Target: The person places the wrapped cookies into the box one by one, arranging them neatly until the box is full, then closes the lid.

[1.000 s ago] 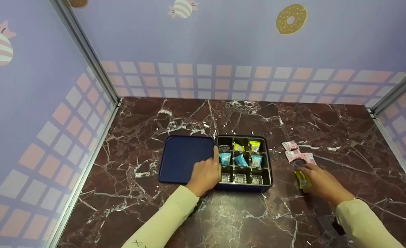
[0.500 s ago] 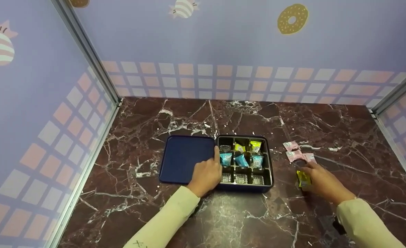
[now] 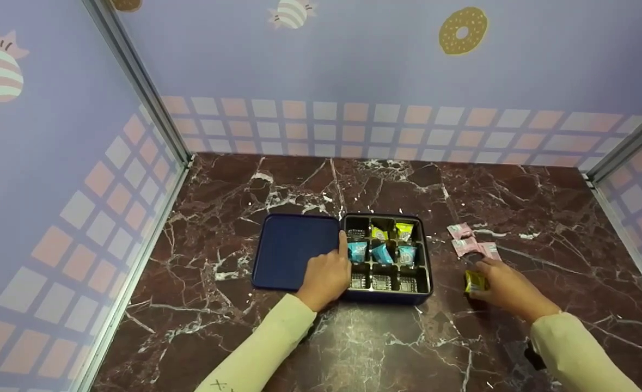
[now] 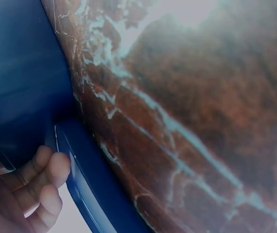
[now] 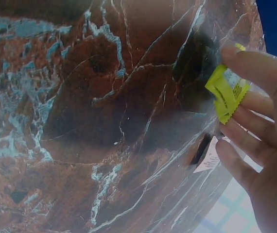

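My right hand [image 3: 503, 286] pinches a yellow-green wrapped candy [image 3: 475, 281] between thumb and fingers, to the right of the box. In the right wrist view the thumb lies over one side of its wrapper. Several pink wrapped candies [image 3: 465, 246] lie just beyond that hand. My left hand [image 3: 325, 276] rests where the dark blue lid [image 3: 293, 250] meets the box [image 3: 386, 298], its index finger straight along the box's left rim. The box's insert has a grid of compartments. Yellow candies [image 3: 404, 231] sit in its back row and blue candies [image 3: 382, 253] in the middle row.
The front-row compartments [image 3: 380, 282] and the back-left compartment [image 3: 356, 227] show only their clear ribbed bottoms. A small dark patch [image 3: 472, 260] lies between the pink candies and my right hand. Patterned panels [image 3: 321, 130] bound the marbled tabletop [image 3: 217, 337] at the back and sides.
The yellow-green candy has turned and shifted slightly left in the right hand's fingers, and now shows less of its length. The left hand, box and lid stay in place.
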`<state>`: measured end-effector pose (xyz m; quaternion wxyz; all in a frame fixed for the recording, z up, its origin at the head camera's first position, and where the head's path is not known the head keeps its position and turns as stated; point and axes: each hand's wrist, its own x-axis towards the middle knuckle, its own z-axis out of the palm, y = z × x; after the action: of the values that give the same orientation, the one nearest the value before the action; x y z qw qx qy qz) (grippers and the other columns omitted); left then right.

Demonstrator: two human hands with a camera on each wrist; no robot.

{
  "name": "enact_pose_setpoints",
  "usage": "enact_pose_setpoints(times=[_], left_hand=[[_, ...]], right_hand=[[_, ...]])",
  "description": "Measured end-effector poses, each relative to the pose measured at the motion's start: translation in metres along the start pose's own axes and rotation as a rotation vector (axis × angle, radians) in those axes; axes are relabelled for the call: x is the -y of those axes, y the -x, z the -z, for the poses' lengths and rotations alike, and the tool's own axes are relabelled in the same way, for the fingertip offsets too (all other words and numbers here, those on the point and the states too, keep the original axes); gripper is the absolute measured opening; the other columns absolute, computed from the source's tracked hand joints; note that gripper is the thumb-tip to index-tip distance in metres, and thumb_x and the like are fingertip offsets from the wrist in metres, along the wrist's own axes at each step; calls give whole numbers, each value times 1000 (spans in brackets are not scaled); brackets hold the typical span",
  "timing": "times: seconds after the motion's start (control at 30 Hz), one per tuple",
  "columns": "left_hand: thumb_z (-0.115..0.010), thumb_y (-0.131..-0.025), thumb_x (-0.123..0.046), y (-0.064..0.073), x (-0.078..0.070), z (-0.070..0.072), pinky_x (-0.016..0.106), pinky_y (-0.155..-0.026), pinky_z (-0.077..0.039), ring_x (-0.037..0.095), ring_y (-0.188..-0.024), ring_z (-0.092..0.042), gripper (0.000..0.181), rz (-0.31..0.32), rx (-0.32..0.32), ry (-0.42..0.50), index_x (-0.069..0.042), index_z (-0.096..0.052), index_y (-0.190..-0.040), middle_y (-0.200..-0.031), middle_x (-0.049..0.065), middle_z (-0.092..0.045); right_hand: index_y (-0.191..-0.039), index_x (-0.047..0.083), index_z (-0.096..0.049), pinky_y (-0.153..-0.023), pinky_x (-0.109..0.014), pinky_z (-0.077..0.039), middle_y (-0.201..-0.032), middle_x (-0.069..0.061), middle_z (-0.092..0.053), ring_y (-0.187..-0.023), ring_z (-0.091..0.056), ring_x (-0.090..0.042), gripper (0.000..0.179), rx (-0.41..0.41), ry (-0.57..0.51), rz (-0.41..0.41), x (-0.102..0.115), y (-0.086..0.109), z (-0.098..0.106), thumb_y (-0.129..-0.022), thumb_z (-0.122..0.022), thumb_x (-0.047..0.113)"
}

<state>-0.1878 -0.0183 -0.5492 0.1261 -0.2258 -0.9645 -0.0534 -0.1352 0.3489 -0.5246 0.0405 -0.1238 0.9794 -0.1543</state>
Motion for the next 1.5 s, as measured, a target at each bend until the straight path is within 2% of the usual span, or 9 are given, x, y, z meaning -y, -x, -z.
enact_pose_setpoints(times=[0.13,0.3,0.5,0.77,0.97,1.13,1.23,1.37,1.5], left_hand=[[-46,-95,-21,0,0,0,31,-36,-28,13,-38,-38,58,5,13,15,7,-38,-144,-57,1,-53],[-47,-94,-21,1,0,-1,31,-36,-27,13,-38,-37,58,1,8,14,7,-38,-144,-56,1,-52],[-47,-94,-21,2,1,-3,31,-36,-27,14,-38,-38,58,3,-3,22,7,-38,-144,-57,1,-53],[-51,-94,-23,3,2,-6,33,-35,-31,16,-39,-46,54,-17,-109,-22,5,-46,-140,-55,1,-53],[-50,-94,-23,3,3,-6,32,-36,-31,15,-39,-45,54,-15,-120,-14,5,-46,-140,-53,0,-51],[-53,-93,-22,3,2,-7,30,-36,-26,14,-37,-39,55,-18,-122,-11,6,-46,-140,-52,-1,-48],[-54,-93,-22,3,2,-6,31,-35,-25,14,-37,-39,56,-16,-111,-8,5,-45,-141,-52,-1,-49],[-53,-94,-23,2,1,-5,33,-36,-31,16,-39,-45,56,-4,-85,8,5,-43,-142,-55,1,-53],[-52,-94,-23,2,1,-5,33,-36,-31,16,-40,-46,56,0,-76,9,5,-43,-142,-55,1,-53]], right_hand=[[-102,1,-67,-63,-35,-46,-86,-6,-62,-71,-54,-16,36,17,-47,4,1,-3,1,-74,-80,20],[-101,1,-69,-67,-37,-48,-85,-4,-66,-76,-58,-18,32,17,-70,27,4,-7,2,-77,-78,21],[-94,5,-69,-68,-37,-49,-83,-2,-66,-75,-59,-15,24,16,-69,25,7,-11,5,-77,-76,21],[-93,12,-68,-72,-38,-50,-86,0,-70,-79,-64,-15,20,-2,-75,23,13,-16,13,-78,-75,23],[-93,10,-67,-73,-40,-49,-85,-1,-67,-78,-61,-17,24,-23,-63,55,18,-24,17,-77,-77,24],[-97,9,-68,-74,-42,-50,-88,-2,-68,-79,-61,-18,27,-50,-33,76,23,-32,21,-78,-77,25],[-101,8,-68,-77,-45,-51,-93,-5,-69,-83,-65,-23,30,-59,-36,75,29,-36,23,-78,-76,25],[-103,9,-67,-80,-47,-51,-98,-7,-69,-90,-67,-29,30,-68,-55,70,35,-42,25,-79,-76,25],[-104,10,-68,-89,-52,-49,-104,-10,-69,-116,-59,-41,30,-75,-71,56,38,-47,26,-79,-77,27]])
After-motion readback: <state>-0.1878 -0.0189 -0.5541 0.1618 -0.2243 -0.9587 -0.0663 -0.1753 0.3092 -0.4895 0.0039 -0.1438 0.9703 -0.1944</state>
